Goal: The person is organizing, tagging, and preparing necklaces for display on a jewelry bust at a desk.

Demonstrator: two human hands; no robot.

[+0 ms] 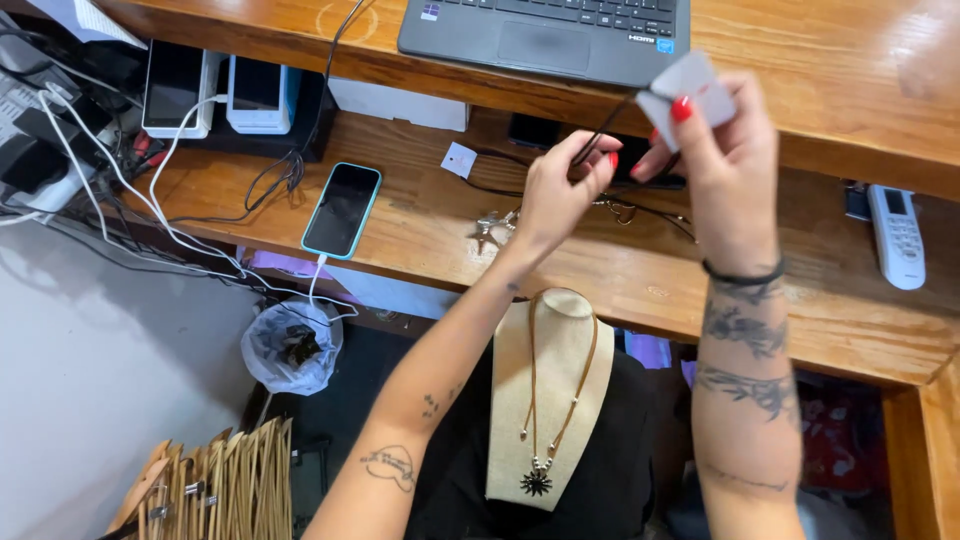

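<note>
Both hands are raised in the upper right of the frame, above the lower wooden worktop (pixel 420 225). The right hand (pixel 725 150) holds a small white card tag (pixel 690 85) near the top edge of the frame; its grip is closed on the tag, thumb and fingers pinching it flat, with red-painted nails showing. The left hand (pixel 555 195) sits just left of and below it, its grip pinched together on a thin dark cord (pixel 603 130) that runs up and to the right to the tag. The two hands are near each other but not touching, joined only by the cord.

Below the hands, at the lower middle of the frame, a cream necklace bust (pixel 550 400) carries a tan cord necklace with a dark star pendant (pixel 537 482). On the worktop left of the hands lies a phone with a light blue case (pixel 342 210), a white cable plugged into it. A second small white tag (pixel 459 159) lies on the worktop between phone and hands. A laptop (pixel 545 35) rests on the upper shelf at top centre, and a white remote control (pixel 897 235) lies at the right edge.
</note>
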